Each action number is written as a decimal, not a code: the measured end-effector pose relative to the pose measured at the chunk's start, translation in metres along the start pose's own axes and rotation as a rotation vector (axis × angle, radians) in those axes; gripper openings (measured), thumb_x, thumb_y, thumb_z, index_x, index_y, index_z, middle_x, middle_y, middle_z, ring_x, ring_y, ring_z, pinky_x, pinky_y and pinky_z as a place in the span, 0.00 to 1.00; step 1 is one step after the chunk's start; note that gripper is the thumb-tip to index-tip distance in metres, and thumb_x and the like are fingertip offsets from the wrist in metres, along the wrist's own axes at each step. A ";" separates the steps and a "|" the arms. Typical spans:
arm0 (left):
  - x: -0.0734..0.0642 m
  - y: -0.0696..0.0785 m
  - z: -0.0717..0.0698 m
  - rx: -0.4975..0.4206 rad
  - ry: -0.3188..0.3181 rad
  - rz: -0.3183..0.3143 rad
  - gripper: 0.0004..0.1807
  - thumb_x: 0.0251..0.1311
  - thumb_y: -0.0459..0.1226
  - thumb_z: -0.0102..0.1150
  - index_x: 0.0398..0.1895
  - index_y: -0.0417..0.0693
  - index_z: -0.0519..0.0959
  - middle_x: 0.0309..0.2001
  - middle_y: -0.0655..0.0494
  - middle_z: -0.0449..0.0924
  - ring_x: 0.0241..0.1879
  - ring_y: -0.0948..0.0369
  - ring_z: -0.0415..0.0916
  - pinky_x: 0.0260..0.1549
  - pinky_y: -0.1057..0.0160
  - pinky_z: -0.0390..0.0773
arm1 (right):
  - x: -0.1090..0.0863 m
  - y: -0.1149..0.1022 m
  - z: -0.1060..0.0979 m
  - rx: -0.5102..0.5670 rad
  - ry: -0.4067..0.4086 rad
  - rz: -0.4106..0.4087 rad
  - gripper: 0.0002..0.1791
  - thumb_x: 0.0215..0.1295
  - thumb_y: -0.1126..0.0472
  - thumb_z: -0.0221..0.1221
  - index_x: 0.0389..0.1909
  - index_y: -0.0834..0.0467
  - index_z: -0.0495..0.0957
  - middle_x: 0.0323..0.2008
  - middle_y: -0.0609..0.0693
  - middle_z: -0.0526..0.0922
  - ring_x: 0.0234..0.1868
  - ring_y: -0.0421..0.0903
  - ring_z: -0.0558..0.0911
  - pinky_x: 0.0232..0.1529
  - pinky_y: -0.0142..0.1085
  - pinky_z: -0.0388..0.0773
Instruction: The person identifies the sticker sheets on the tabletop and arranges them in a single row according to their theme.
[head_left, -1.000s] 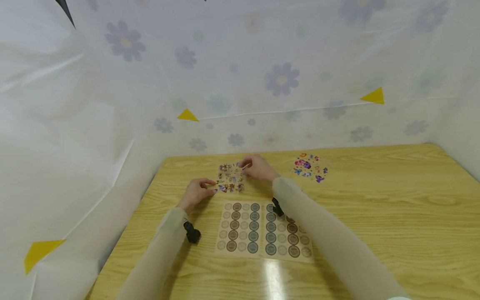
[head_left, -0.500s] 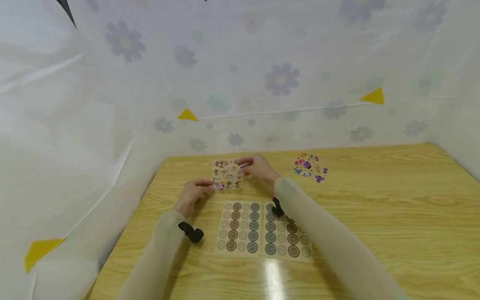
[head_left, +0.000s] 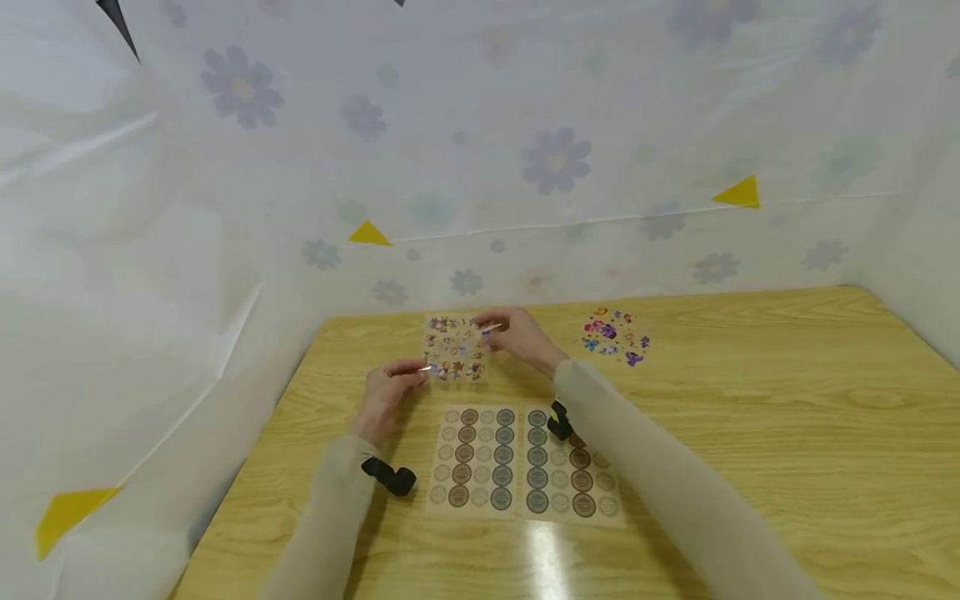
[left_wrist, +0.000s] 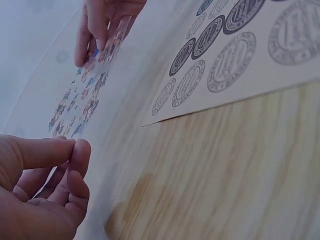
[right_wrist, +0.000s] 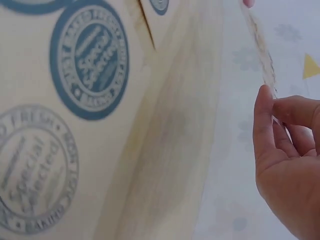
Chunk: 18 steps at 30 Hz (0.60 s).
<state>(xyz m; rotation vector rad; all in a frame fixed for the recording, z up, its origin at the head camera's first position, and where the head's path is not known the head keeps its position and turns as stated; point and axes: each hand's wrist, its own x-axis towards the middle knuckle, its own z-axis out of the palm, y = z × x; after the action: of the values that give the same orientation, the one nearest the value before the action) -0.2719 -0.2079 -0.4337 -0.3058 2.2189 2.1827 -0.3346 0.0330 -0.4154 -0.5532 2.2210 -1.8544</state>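
Observation:
A clear sticker sheet (head_left: 454, 348) printed with small colourful figures is held up between both hands near the back left of the table. My left hand (head_left: 386, 398) pinches its lower left corner between thumb and fingertips. At the upper right edge, my right hand (head_left: 521, 337) pinches the same sheet. In the left wrist view the sheet (left_wrist: 82, 95) slants between the left hand (left_wrist: 42, 185) and the right hand (left_wrist: 107, 22). The right wrist view catches the sheet (right_wrist: 262, 55) nearly edge-on above the right hand's pinching thumb and finger (right_wrist: 295, 112).
Two sheets of round label stickers, one left (head_left: 483, 454) and one right (head_left: 558, 479), lie side by side nearer on the wooden table (head_left: 750, 400). The right forearm partly covers the right one. Another clear sheet with colourful prints (head_left: 611, 333) lies back right. A flowered curtain (head_left: 555, 162) hangs behind.
The clear sticker sheet has shifted left between the hands. My left hand, beside its edge earlier, now pinches the lower left corner. The right hand keeps its pinch. The head view has shifted slightly.

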 end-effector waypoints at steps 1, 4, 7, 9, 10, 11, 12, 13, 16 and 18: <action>-0.002 0.000 0.001 0.007 -0.002 0.005 0.17 0.58 0.24 0.63 0.52 0.29 0.80 0.40 0.46 0.85 0.33 0.59 0.82 0.41 0.61 0.79 | -0.002 -0.001 -0.001 -0.001 0.004 0.001 0.21 0.66 0.77 0.55 0.59 0.65 0.76 0.56 0.59 0.77 0.46 0.55 0.82 0.48 0.44 0.81; -0.005 0.001 0.004 0.021 -0.002 0.016 0.16 0.59 0.25 0.63 0.52 0.31 0.81 0.37 0.51 0.85 0.34 0.59 0.82 0.41 0.62 0.77 | -0.006 -0.006 -0.004 -0.003 0.021 0.009 0.20 0.66 0.76 0.56 0.59 0.64 0.76 0.56 0.58 0.77 0.46 0.54 0.82 0.48 0.44 0.81; -0.009 0.003 0.008 0.035 -0.004 0.030 0.15 0.59 0.26 0.63 0.51 0.32 0.82 0.37 0.53 0.85 0.34 0.59 0.82 0.39 0.62 0.75 | -0.011 -0.011 -0.007 -0.008 0.030 0.003 0.20 0.67 0.74 0.56 0.59 0.64 0.76 0.56 0.57 0.77 0.45 0.54 0.82 0.48 0.43 0.81; -0.011 0.005 0.010 0.029 0.001 0.036 0.14 0.59 0.26 0.63 0.49 0.33 0.83 0.36 0.54 0.86 0.33 0.59 0.82 0.37 0.62 0.74 | -0.016 -0.015 -0.011 -0.015 0.027 -0.012 0.20 0.68 0.73 0.56 0.60 0.64 0.76 0.56 0.57 0.77 0.45 0.53 0.82 0.47 0.42 0.81; -0.013 0.006 0.011 0.032 0.001 0.039 0.14 0.59 0.26 0.63 0.49 0.33 0.83 0.36 0.54 0.86 0.33 0.59 0.81 0.36 0.61 0.74 | -0.019 -0.017 -0.012 -0.023 0.025 -0.022 0.19 0.68 0.73 0.56 0.60 0.64 0.76 0.56 0.57 0.77 0.44 0.53 0.82 0.47 0.43 0.81; -0.014 0.006 0.013 0.034 -0.002 0.041 0.13 0.59 0.26 0.64 0.48 0.33 0.83 0.36 0.53 0.85 0.33 0.58 0.81 0.36 0.61 0.73 | -0.021 -0.020 -0.014 -0.033 0.022 -0.031 0.19 0.68 0.72 0.56 0.60 0.63 0.76 0.56 0.57 0.78 0.44 0.52 0.82 0.47 0.44 0.81; -0.015 0.007 0.014 0.033 -0.004 0.042 0.13 0.59 0.26 0.64 0.48 0.33 0.83 0.36 0.53 0.85 0.33 0.58 0.81 0.36 0.60 0.73 | -0.024 -0.023 -0.015 -0.044 0.018 -0.040 0.19 0.69 0.71 0.56 0.60 0.63 0.76 0.56 0.56 0.78 0.43 0.52 0.82 0.48 0.46 0.81; -0.017 0.007 0.015 0.035 -0.008 0.043 0.13 0.59 0.26 0.64 0.47 0.33 0.83 0.36 0.53 0.85 0.33 0.57 0.81 0.36 0.60 0.73 | -0.028 -0.026 -0.017 -0.058 0.013 -0.047 0.19 0.69 0.71 0.56 0.60 0.62 0.76 0.57 0.56 0.78 0.43 0.52 0.83 0.48 0.47 0.80; -0.021 0.008 0.018 0.036 -0.021 0.049 0.13 0.58 0.26 0.64 0.47 0.33 0.83 0.38 0.51 0.85 0.35 0.54 0.82 0.37 0.58 0.73 | -0.037 -0.035 -0.020 -0.105 0.007 -0.055 0.20 0.70 0.68 0.57 0.61 0.60 0.76 0.57 0.54 0.78 0.42 0.50 0.83 0.49 0.47 0.80; -0.023 0.007 0.019 0.027 -0.021 0.053 0.13 0.59 0.27 0.64 0.47 0.33 0.83 0.38 0.50 0.85 0.35 0.53 0.82 0.37 0.58 0.73 | -0.043 -0.039 -0.021 -0.130 0.001 -0.055 0.20 0.70 0.67 0.58 0.62 0.58 0.76 0.58 0.53 0.77 0.43 0.49 0.83 0.48 0.43 0.81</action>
<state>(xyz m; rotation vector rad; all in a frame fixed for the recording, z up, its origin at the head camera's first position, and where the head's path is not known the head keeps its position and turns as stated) -0.2530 -0.1860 -0.4236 -0.2249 2.2683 2.1689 -0.2977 0.0640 -0.3772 -0.6424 2.3619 -1.7447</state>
